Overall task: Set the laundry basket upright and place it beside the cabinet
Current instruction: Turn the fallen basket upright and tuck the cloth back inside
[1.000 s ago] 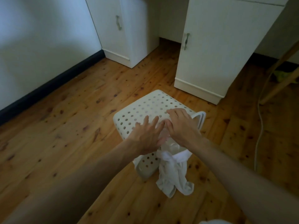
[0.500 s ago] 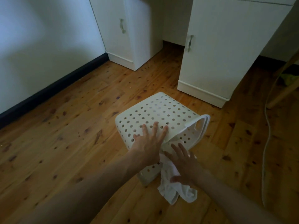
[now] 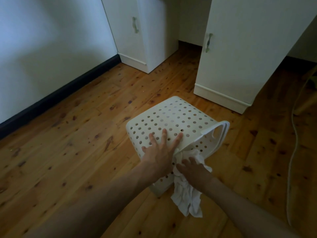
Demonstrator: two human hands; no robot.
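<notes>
Knotty pine floorboards [image 3: 72, 143] carry the white perforated plastic laundry basket [image 3: 173, 124] — on its side, mouth toward my right. Left hand [image 3: 159, 155] lies flat, splayed on its wall; right hand [image 3: 197, 174] loosely presses spilled white cloth [image 3: 187, 198] — white cabinet [image 3: 240, 57] lies beyond.

The white laundry basket [image 3: 171, 122], full of round holes, lies tipped over on the floor near the white cabinet [image 3: 240, 57].

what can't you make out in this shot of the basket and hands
Head view, the only one:
- Inside of the laundry basket: it lies on its side, its mouth facing right and toward the camera, and its wall hides the contents.
- How much white cloth remains inside: the rim and right hand cover it.
- Left hand palm contact: hidden beneath the hand.
- White cable: both ends cut off by the right edge.
</notes>
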